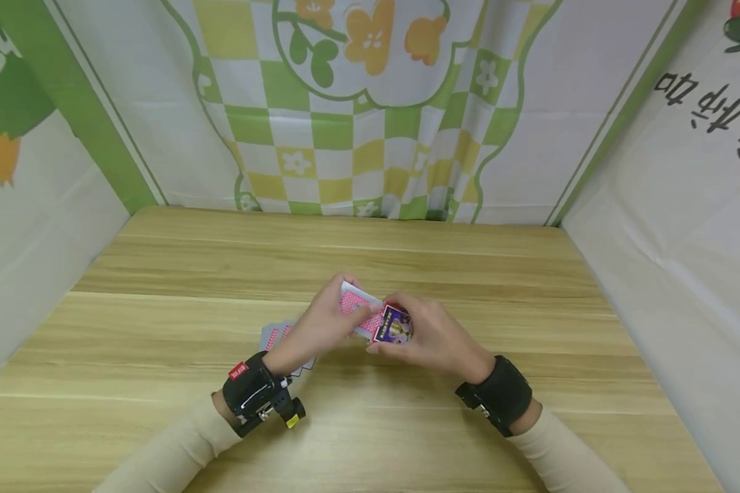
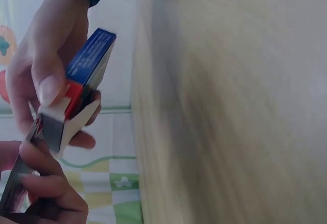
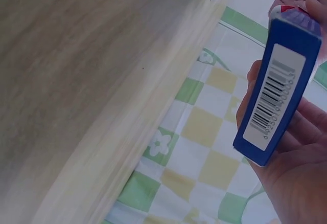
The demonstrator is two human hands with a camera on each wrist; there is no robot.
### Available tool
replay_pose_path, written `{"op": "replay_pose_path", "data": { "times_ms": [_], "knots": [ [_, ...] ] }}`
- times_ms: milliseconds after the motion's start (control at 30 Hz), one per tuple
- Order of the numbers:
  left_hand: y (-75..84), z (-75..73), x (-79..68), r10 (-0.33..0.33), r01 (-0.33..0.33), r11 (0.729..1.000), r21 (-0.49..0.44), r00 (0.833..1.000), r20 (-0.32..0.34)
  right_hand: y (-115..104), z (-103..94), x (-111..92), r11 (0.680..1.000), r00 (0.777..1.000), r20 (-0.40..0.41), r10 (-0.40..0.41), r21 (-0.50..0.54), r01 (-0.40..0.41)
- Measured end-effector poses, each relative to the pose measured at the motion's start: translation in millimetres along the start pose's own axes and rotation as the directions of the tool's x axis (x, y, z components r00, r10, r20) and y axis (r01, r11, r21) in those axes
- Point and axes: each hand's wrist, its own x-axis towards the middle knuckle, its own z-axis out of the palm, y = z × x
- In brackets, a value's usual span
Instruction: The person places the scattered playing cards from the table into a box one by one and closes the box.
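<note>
My left hand (image 1: pixel 323 320) grips a stack of playing cards (image 1: pixel 354 302) with pink patterned backs, thumb lying across the top. My right hand (image 1: pixel 439 337) holds the card box (image 1: pixel 396 324), dark with a colourful picture, between thumb and fingers. In the left wrist view the box (image 2: pixel 92 55) shows a blue side, a red band and a raised pale flap (image 2: pixel 79 124) at its opening. The stack's end meets the box there; whether any card is inside, I cannot tell. A barcode (image 3: pixel 273 98) on the box's blue end faces the right wrist camera.
Several cards (image 1: pixel 273 334) lie fanned on the wooden table (image 1: pixel 407 424), partly hidden under the left forearm. A checked green and yellow cloth (image 1: pixel 345 150) hangs behind the table, with white cloth walls at both sides.
</note>
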Motion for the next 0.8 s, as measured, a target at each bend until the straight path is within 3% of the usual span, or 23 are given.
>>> {"op": "replay_pose_path", "data": {
  "times_ms": [133, 200, 333, 433, 533, 633, 800],
  "knots": [
    [-1.5, 7.3, -2.2, 0.012, -0.013, 0.999, 0.041, 0.999, 0.041, -0.1, 0.8, 0.4, 1.000, 1.000, -0.017, -0.012, -0.001, 0.012],
    [0.4, 6.7, -2.7, -0.001, -0.003, 0.999, 0.039, 0.995, 0.096, 0.1, 1.0, 0.4, 1.000, 1.000, -0.020, -0.017, 0.001, 0.017],
    [6.2, -8.8, -1.7, -0.073, 0.067, 0.997, 0.039, 0.977, 0.198, 0.8, -0.4, 0.7, 1.000, 1.000, -0.019, -0.008, -0.003, 0.008],
    [9.9, -26.1, 0.5, -0.089, 0.074, 0.995, 0.067, 0.960, 0.264, 1.6, -2.0, 1.1, 1.000, 1.000, -0.016, 0.009, -0.001, -0.009],
    [14.0, -40.0, 1.9, -0.085, 0.052, 0.991, 0.125, 0.957, 0.277, 2.1, -3.1, 0.9, 1.000, 1.000, -0.006, 0.022, 0.004, -0.022],
    [17.8, -46.8, 2.3, -0.082, 0.039, 0.984, 0.177, 0.966, 0.244, 2.8, -3.6, 0.5, 0.999, 0.999, -0.001, 0.032, 0.008, -0.032],
    [19.3, -41.2, 2.3, -0.030, -0.018, 0.978, 0.208, 0.974, 0.224, 2.9, -3.4, 0.3, 1.000, 1.000, -0.003, 0.023, 0.017, -0.023]
  ]
}}
